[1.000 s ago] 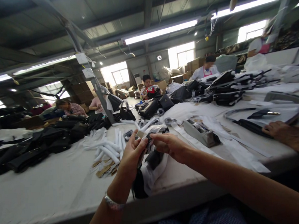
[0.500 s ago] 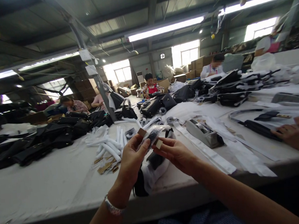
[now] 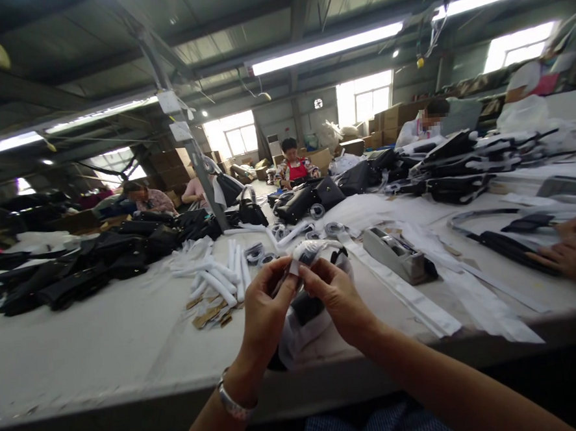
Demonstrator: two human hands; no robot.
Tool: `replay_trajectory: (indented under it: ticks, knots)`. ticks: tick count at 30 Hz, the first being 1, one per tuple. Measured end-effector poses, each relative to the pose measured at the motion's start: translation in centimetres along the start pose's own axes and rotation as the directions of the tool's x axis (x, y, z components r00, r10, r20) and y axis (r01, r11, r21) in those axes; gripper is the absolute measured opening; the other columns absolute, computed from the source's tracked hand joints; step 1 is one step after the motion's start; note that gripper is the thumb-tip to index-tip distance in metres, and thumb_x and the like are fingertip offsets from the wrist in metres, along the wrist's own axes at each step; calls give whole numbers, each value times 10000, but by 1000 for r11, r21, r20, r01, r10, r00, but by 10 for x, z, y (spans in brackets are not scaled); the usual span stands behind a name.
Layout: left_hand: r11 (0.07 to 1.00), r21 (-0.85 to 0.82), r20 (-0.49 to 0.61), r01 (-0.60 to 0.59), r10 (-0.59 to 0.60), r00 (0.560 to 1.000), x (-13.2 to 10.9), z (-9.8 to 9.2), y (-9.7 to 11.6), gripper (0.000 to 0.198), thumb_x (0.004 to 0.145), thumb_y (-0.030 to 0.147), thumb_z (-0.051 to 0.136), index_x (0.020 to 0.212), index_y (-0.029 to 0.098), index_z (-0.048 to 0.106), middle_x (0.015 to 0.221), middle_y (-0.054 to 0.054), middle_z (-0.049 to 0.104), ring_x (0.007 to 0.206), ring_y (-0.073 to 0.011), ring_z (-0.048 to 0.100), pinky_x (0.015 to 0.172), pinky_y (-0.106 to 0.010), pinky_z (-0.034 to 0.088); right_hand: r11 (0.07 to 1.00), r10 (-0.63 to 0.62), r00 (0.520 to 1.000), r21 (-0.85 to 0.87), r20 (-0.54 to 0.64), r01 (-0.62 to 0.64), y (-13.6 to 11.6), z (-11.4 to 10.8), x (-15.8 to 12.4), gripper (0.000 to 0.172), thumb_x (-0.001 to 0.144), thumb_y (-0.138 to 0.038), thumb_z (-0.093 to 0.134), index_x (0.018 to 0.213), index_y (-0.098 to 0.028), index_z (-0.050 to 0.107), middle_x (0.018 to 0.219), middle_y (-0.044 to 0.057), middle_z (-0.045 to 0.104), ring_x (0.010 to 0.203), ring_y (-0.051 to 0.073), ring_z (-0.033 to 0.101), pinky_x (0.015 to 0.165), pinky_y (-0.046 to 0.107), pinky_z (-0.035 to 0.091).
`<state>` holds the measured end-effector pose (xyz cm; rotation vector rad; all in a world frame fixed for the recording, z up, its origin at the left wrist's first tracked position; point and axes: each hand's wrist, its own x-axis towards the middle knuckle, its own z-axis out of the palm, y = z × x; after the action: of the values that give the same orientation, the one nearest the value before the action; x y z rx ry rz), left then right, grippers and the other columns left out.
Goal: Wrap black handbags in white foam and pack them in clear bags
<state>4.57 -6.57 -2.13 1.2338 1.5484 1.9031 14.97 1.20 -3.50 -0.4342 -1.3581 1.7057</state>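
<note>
My left hand [image 3: 267, 304] and my right hand [image 3: 340, 298] meet over the front of the table, fingertips pinched together. Between them is a dark piece in clear plastic [image 3: 310, 250], its kind partly hidden by my fingers. A small pale tab [image 3: 295, 267] shows at the fingertips of both hands. Directly below lies a black item with white wrapping [image 3: 306, 310], possibly a bag, partly covered by my hands. White rolled tubes [image 3: 218, 281] and brown cardboard scraps [image 3: 210, 314] lie to the left of my left hand.
A grey tape dispenser [image 3: 398, 254] and long white strips [image 3: 413, 297] lie to the right. Black bags are heaped at left [image 3: 86, 267] and back right [image 3: 454, 173]. A metal post [image 3: 202, 175] rises from the table. A co-worker's hands [image 3: 573, 247] work at far right.
My hands have drawn closer together, and my right fingertips now meet the left ones. The brown card end is no longer visible. The view has shifted slightly.
</note>
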Motion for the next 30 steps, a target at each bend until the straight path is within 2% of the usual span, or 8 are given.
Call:
replay_trajectory:
  ticks: [4,9,12,15,19,23,27,30]
  knots:
    - [986,155,29,-61,57,998,-3,-6,11,266,891,396,616,1059,213,709,931,-33,748,795,-180,680,672,-258,528,999,2,1000,37,10,-3,0,1,-2,305,780,-457,774,897,-194,674,792,-7,633,724,136,545,661,260,399]
    - [820,495,5,-286,327,945,-1,-10,11,217,894,346,628,1051,266,755,1045,-35,772,971,-242,713,895,-338,530,998,18,1000,54,2,-18,2,4,-3,321,768,-461,784,882,-181,677,805,-4,645,714,133,552,641,256,419]
    - [731,596,-19,-332,426,905,-5,-8,4,255,886,310,635,1114,291,749,1156,-48,747,1077,-275,693,976,-381,506,994,19,1000,103,9,-20,1,7,-3,322,749,-451,799,884,-181,686,835,2,660,760,147,578,692,268,456]
    - [744,588,-54,-317,427,902,-11,-2,-2,297,870,291,649,1154,291,736,1240,-64,707,1156,-307,657,1040,-433,474,991,8,1000,135,19,-10,-1,9,-4,297,733,-437,808,829,-188,677,825,4,667,803,166,603,772,291,476]
    - [753,567,-22,-333,418,908,-18,8,-7,402,879,257,631,1279,276,663,1391,-62,600,1303,-313,548,1152,-477,361,994,-22,1000,103,-16,24,-2,7,-2,270,724,-412,816,759,-201,652,777,-5,658,786,168,609,774,297,487]
    - [780,521,-22,-346,417,909,-20,11,-9,435,868,235,640,1301,284,644,1430,-50,569,1359,-309,490,1198,-492,288,998,-41,999,44,-27,42,2,3,2,274,724,-419,821,804,-196,685,817,19,695,830,193,630,788,308,497]
    - [807,487,8,-334,379,925,-14,2,-2,403,871,260,651,1272,303,664,1380,-44,622,1317,-288,536,1162,-441,359,995,2,999,100,46,-7,4,-1,4,348,772,-452,785,997,-190,741,993,54,726,955,213,637,864,317,491]
    - [894,403,-7,-198,219,976,-5,-9,2,366,869,346,673,1231,293,680,1238,-53,700,1209,-272,614,1091,-412,432,996,30,995,85,92,-37,1,-6,5,337,787,-464,771,987,-192,762,979,55,726,892,190,626,840,310,480]
